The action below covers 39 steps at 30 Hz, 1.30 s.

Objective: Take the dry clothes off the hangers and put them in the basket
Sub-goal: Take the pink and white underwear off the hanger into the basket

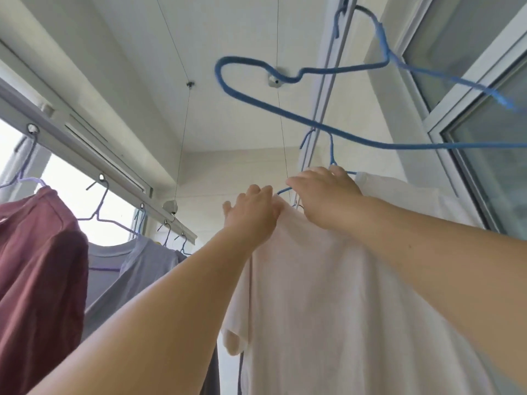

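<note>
A white T-shirt (328, 295) hangs on a blue hanger (331, 155) from the right rail, straight in front of me. My left hand (253, 215) grips the shirt's left shoulder at the neckline. My right hand (325, 192) reaches over the collar, its curled fingers on the hanger wire and the cloth; what they hold is hidden. An empty blue hanger (256, 95) hangs close overhead. On the left rail hang a maroon shirt (37, 266) and a pale lilac T-shirt (125, 266). No basket is in view.
The left drying rail (85, 155) carries several pale hangers below a bright window. Thin lift cables (182, 143) run from the ceiling. Sliding glass window frames (470, 132) stand close on the right.
</note>
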Each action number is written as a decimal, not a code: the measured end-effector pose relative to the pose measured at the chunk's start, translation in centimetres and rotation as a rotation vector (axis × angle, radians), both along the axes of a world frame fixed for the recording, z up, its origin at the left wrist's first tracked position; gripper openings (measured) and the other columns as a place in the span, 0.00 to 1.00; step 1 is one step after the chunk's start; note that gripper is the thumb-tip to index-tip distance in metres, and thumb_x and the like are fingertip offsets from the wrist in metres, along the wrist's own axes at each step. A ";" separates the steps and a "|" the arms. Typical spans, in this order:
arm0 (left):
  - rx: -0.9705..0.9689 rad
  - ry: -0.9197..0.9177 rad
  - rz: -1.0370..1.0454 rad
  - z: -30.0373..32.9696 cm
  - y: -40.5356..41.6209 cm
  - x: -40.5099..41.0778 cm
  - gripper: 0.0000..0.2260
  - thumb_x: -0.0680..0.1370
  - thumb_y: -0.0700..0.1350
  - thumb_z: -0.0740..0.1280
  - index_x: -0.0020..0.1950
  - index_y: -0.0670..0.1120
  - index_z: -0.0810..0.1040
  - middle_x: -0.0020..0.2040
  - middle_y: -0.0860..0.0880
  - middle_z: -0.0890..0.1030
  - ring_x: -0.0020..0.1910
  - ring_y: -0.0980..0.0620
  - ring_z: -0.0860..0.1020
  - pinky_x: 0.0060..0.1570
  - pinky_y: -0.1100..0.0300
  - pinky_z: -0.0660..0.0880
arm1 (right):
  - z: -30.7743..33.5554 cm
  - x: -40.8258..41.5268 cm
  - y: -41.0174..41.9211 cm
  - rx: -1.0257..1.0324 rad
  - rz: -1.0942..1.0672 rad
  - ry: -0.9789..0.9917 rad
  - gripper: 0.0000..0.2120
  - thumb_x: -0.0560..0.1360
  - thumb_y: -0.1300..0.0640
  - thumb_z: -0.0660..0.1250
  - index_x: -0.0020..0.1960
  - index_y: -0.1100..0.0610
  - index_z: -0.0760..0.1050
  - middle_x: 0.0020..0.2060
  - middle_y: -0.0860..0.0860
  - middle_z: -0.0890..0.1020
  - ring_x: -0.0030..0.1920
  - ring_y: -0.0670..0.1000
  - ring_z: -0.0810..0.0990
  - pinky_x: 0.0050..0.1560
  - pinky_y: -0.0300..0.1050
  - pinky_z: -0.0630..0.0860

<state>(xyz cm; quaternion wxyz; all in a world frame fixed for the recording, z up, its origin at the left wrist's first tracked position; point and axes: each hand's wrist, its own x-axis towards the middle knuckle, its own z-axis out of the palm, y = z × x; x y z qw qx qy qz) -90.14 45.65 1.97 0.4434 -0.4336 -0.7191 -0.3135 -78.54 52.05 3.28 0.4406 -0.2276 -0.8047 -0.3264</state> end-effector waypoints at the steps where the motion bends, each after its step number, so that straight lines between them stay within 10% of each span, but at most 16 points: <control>1: 0.018 0.013 -0.043 0.1 0.2 -0.3 0.14 0.81 0.47 0.51 0.61 0.47 0.72 0.51 0.47 0.68 0.59 0.45 0.69 0.54 0.52 0.64 | 0.2 -0.5 0.3 -0.011 -0.017 -0.005 0.22 0.75 0.65 0.50 0.66 0.51 0.66 0.62 0.50 0.72 0.65 0.54 0.66 0.70 0.57 0.54; 7: 0.167 0.118 -0.259 -0.7 1.1 -2.1 0.17 0.81 0.54 0.54 0.36 0.47 0.70 0.37 0.50 0.67 0.40 0.48 0.70 0.39 0.57 0.62 | 0.8 -1.8 1.4 0.084 -0.013 0.030 0.15 0.81 0.53 0.50 0.60 0.44 0.73 0.57 0.48 0.77 0.60 0.53 0.71 0.62 0.54 0.60; 15: 0.490 -0.101 -0.481 -3.1 0.4 -5.5 0.18 0.81 0.49 0.56 0.32 0.45 0.64 0.30 0.51 0.69 0.33 0.50 0.66 0.32 0.58 0.59 | 1.0 -2.2 1.9 0.093 -0.073 0.067 0.12 0.80 0.59 0.53 0.56 0.50 0.74 0.49 0.50 0.78 0.53 0.55 0.75 0.48 0.48 0.59; 30: -0.009 -0.468 -0.761 -8.4 1.2 -2.6 0.14 0.77 0.51 0.63 0.35 0.46 0.68 0.35 0.45 0.64 0.35 0.50 0.63 0.33 0.59 0.58 | -6.3 -1.5 0.7 0.123 0.324 0.312 0.21 0.71 0.65 0.55 0.63 0.58 0.71 0.60 0.55 0.73 0.59 0.58 0.70 0.55 0.49 0.66; 39: -0.560 -0.553 -0.543 -16.0 3.1 0.8 0.16 0.73 0.51 0.69 0.26 0.51 0.72 0.28 0.54 0.65 0.29 0.53 0.62 0.25 0.65 0.58 | -20.0 1.4 3.8 -0.894 0.667 0.173 0.16 0.76 0.61 0.60 0.61 0.49 0.73 0.55 0.45 0.77 0.59 0.45 0.75 0.61 0.41 0.71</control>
